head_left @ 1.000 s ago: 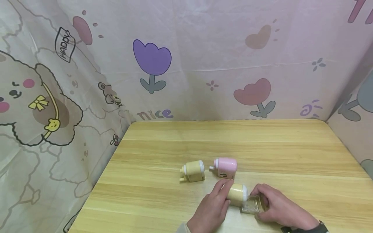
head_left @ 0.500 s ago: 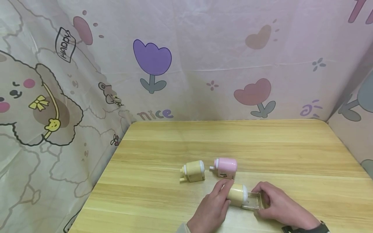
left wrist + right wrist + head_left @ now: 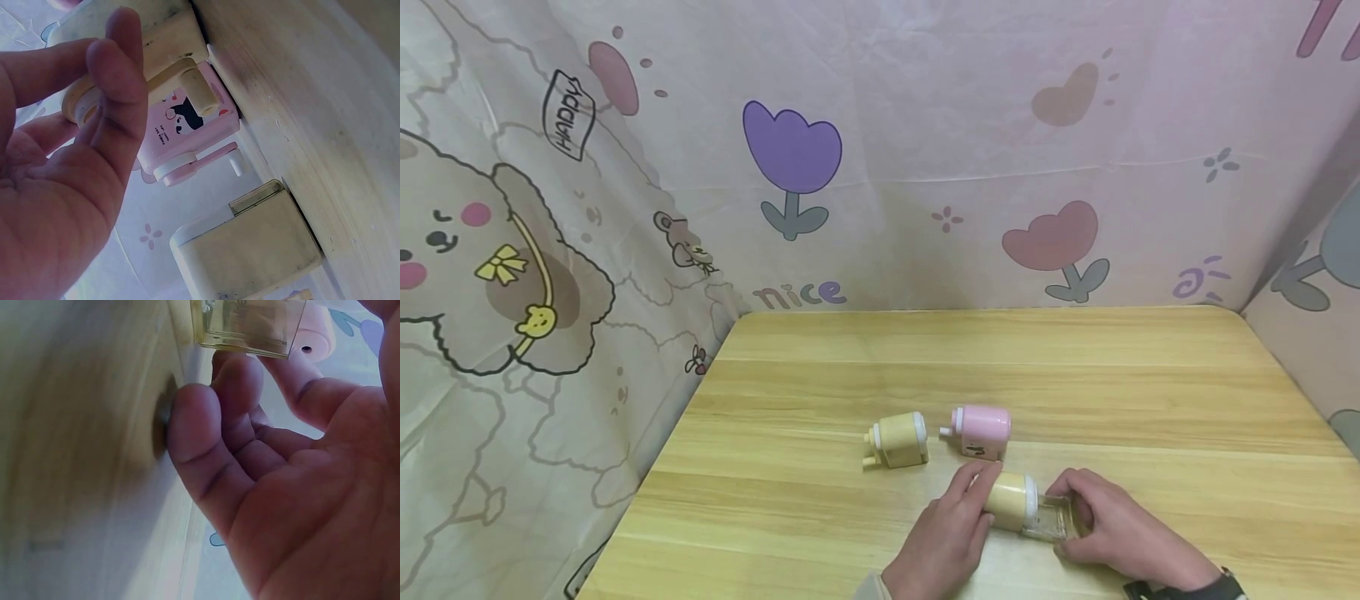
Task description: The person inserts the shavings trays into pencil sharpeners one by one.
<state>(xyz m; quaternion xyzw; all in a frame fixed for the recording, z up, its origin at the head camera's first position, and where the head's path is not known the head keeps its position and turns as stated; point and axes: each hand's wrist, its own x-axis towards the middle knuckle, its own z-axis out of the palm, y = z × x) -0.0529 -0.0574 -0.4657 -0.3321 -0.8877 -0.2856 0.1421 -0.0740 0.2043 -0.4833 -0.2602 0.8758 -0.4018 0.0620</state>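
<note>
My left hand (image 3: 947,529) grips a yellow hand-crank pencil sharpener (image 3: 1009,500) from its left side, holding it on the table. In the left wrist view, this sharpener's crank handle (image 3: 200,90) sticks out past the curled fingers. My right hand (image 3: 1112,529) pinches a clear shavings drawer (image 3: 1049,518) between thumb and fingers. The drawer's left end meets the sharpener's white end face; how far it sits inside is hidden. Seen from the right wrist, the see-through drawer (image 3: 247,328) is held near the fingertips.
Behind the hands stand a pink crank sharpener (image 3: 985,432) with a panda picture and a second yellow sharpener (image 3: 901,440) to its left. All are on a wooden table (image 3: 775,500). A printed cloth (image 3: 910,100) hangs behind the table and along its sides.
My right hand has shifted the drawer slightly away from me, from a skewed position to one lined up with the sharpener's end. The left hand and the other sharpeners have stayed in place.
</note>
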